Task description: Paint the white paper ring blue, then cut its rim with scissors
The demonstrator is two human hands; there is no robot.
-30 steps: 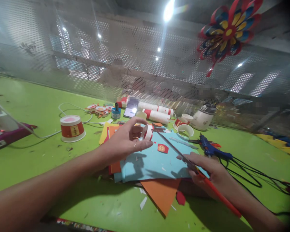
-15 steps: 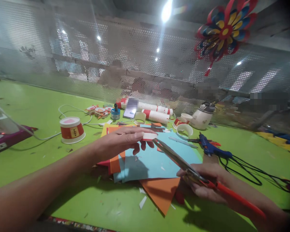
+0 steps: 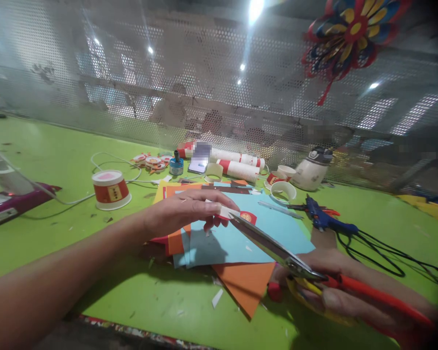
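Note:
My left hand (image 3: 190,210) is closed, thumb against fingers, on a small white-and-red paper piece (image 3: 224,212). My right hand (image 3: 345,262) grips scissors (image 3: 264,241) with red and yellow handles. Their blades slant up to the left, and the tips meet the right end of the paper piece; whether they bite into it I cannot tell. Just behind the tips shows a red piece with a gold emblem (image 3: 247,218). Beneath my hands lie light blue paper sheets (image 3: 219,250) over orange paper (image 3: 246,287), with white scraps scattered about.
A red-and-white paper cup (image 3: 111,193) stands upside down at left, near a purple power strip (image 3: 32,201). Behind are a phone (image 3: 200,158), stacked cups (image 3: 239,170), a blue bottle (image 3: 176,165) and a white jug (image 3: 311,170). On the right rests a blue glue gun (image 3: 324,217) with black cord.
The scissors' handles have spread, and a yellow handle now shows below the red one. The paper piece in my left hand has tilted. The view has shifted slightly.

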